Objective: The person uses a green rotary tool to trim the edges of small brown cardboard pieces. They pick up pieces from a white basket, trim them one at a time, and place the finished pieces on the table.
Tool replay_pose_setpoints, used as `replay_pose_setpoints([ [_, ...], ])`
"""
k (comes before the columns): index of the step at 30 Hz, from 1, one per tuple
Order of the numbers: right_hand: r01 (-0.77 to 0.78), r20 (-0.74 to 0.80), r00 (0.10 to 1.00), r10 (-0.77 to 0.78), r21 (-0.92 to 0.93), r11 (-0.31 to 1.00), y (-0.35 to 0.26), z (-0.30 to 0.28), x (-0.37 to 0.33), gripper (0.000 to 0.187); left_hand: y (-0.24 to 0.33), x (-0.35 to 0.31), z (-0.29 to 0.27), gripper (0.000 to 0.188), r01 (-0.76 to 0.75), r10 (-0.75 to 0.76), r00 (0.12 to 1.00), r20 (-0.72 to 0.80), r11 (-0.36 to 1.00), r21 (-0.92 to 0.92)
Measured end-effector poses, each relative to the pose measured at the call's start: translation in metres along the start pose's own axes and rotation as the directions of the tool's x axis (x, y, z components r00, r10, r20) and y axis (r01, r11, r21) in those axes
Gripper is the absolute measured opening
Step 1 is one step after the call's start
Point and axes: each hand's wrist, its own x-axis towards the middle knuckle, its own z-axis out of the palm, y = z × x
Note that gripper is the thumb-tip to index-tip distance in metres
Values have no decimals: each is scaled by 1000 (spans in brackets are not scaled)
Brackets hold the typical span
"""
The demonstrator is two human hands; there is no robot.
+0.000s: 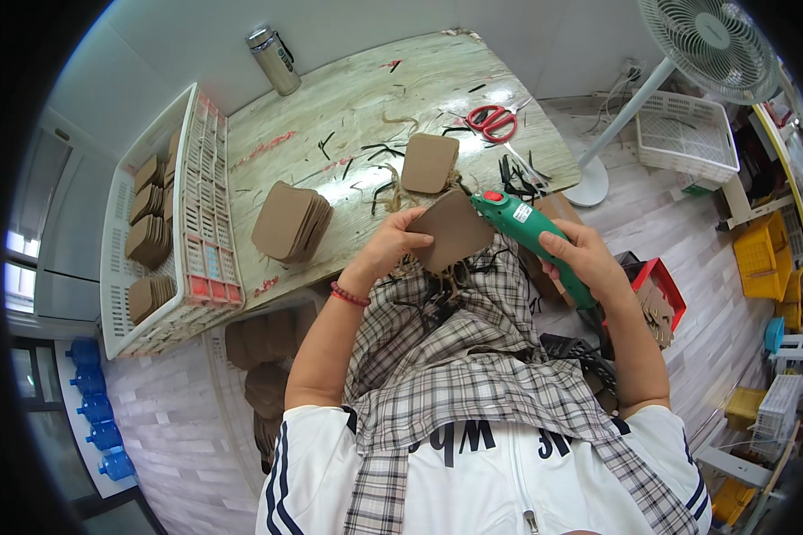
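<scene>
My left hand (pixel 391 242) pinches a flat brown piece (pixel 455 230) with rounded corners, thumb on top, over my lap. Wrapped in my right hand (pixel 584 259) are green electric scissors (pixel 531 223) with a red switch. Their tip meets the upper right edge of the brown piece; the blades are hard to make out. Just beyond it, a small pile of similar brown pieces (pixel 430 163) lies on the table, tan strands around it. Left of my left hand stands a taller stack of brown pieces (pixel 292 222).
On the table (pixel 366 94) lie red-handled scissors (pixel 492 123) and black scraps (pixel 514 174). A steel flask (pixel 274 61) stands at the back. White crate (pixel 196 205) with brown stacks is on the left; a red box (pixel 660 299) and fan (pixel 709 40) are on the right.
</scene>
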Motion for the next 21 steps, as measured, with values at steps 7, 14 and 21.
replay_pose_setpoints([
  [7, -55, 86, 995, 51, 39, 998, 0, -2, 0, 37, 9, -6, -21, 22, -187, 216, 938, -269, 974, 129],
  [14, -106, 154, 983, 98, 39, 994, -1, 4, 2, 38, 11, -6, -29, 14, -233, 211, 921, -327, 972, -31],
  [21, -126, 159, 979, 126, -14, 992, -1, 12, 4, 36, 16, -12, -18, 16, -108, 96, 956, -276, 994, -28],
])
